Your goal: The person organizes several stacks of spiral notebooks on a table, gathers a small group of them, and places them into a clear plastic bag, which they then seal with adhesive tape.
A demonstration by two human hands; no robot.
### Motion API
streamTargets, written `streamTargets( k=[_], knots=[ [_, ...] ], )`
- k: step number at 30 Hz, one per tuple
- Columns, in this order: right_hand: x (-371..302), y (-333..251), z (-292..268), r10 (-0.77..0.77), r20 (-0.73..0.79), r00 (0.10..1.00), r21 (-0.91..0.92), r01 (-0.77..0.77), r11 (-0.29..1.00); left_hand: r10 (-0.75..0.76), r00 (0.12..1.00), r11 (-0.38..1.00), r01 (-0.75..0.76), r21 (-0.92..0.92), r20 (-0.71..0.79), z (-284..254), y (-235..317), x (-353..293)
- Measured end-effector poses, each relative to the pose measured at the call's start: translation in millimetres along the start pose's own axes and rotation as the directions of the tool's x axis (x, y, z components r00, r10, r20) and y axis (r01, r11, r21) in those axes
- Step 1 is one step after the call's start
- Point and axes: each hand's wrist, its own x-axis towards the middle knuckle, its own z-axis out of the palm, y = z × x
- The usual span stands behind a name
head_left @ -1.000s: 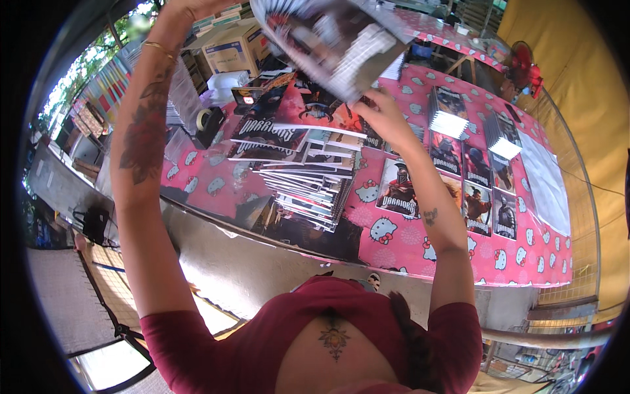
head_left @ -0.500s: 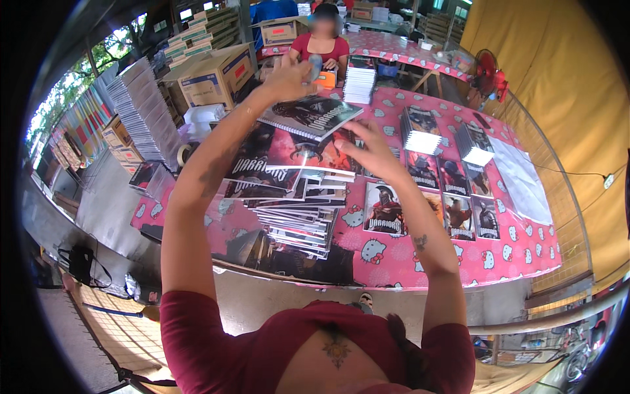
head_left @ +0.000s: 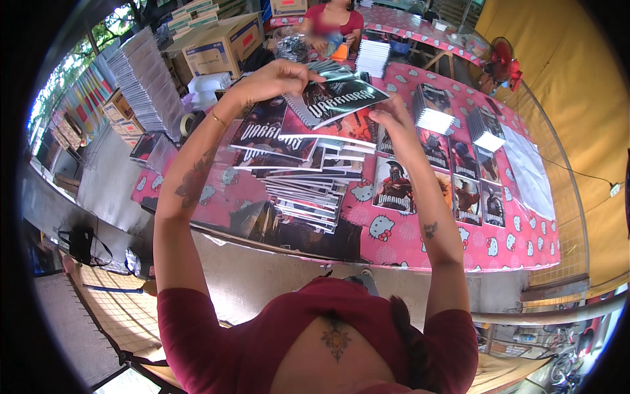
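A dark spiral notebook with an illustrated cover is raised at a tilt above a stack of notebooks. My left hand is closed at its far left edge, fingertips pinched by some fanned, teal-tinted sheets. My right hand grips the notebook's right edge, thumb on the near side and the other fingers partly hidden. Directly beneath lies a red illustrated cover, and to its left another dark illustrated cover rests on the stack.
Rows of illustrated covers lie on the pink patterned tablecloth, with smaller notebook stacks behind. Cartons and a tall notebook pile stand left. A person sits across the table; a red fan stands right.
My left hand, raised with fingers spread over the notebook, has closed at its far edge. The notebook is now lifted and tilted, with my right hand gripping its right edge. The view has shifted.
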Motion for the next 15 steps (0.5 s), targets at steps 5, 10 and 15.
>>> streamTargets(
  k=[5,10,15],
  knots=[
    [4,10,-10,-0.023,0.051,0.998,-0.045,0.025,0.999,-0.001,0.992,1.000,0.000,-0.014,-0.123,18,5,-12],
    [0,3,-11,0.023,-0.077,0.997,0.038,-0.020,0.999,0.003,0.887,1.000,-0.002,0.004,-0.462,16,11,-42],
    [9,21,16,0.089,-0.125,0.988,0.161,-0.069,0.985,-0.342,0.759,0.823,-0.043,-0.567,-0.553,29,-62,-92]
  ],
)
